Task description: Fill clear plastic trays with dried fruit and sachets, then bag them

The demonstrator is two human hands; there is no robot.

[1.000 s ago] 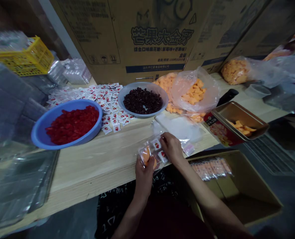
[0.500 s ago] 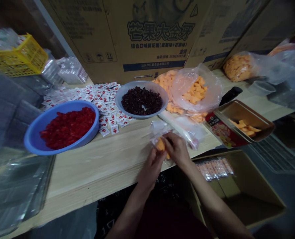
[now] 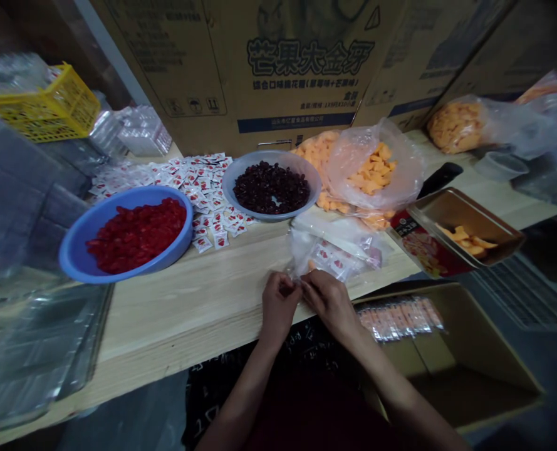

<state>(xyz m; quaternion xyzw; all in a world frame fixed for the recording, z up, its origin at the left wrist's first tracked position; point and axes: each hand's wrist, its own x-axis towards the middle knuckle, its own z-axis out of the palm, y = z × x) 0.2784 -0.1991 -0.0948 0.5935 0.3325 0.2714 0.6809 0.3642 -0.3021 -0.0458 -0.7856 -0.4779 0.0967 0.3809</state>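
Note:
My left hand [image 3: 278,305] and my right hand [image 3: 331,299] meet at the table's front edge, fingers pinched together. Between the fingertips they grip the near end of a clear plastic bag [image 3: 298,263]. A bit of an orange candy piece [image 3: 311,265] shows just past my right fingers; the rest is hidden. Right behind lie more clear plastic bags [image 3: 348,228], with small white-and-red sachets [image 3: 332,255] showing through the plastic.
A blue basin [image 3: 66,262] of red candies and a pale bowl [image 3: 231,195] of dark ones stand left of several loose sachets [image 3: 207,188]. Orange pieces fill an open bag [image 3: 407,166]. A tin [image 3: 499,216] stands right, above a carton [image 3: 489,369] with packed bags. Large cardboard boxes [image 3: 306,94] stand behind.
The orange piece held between my hands is now mostly out of sight. My fingers have come together on the plastic, and the sachets behind are uncovered. The view has shifted slightly.

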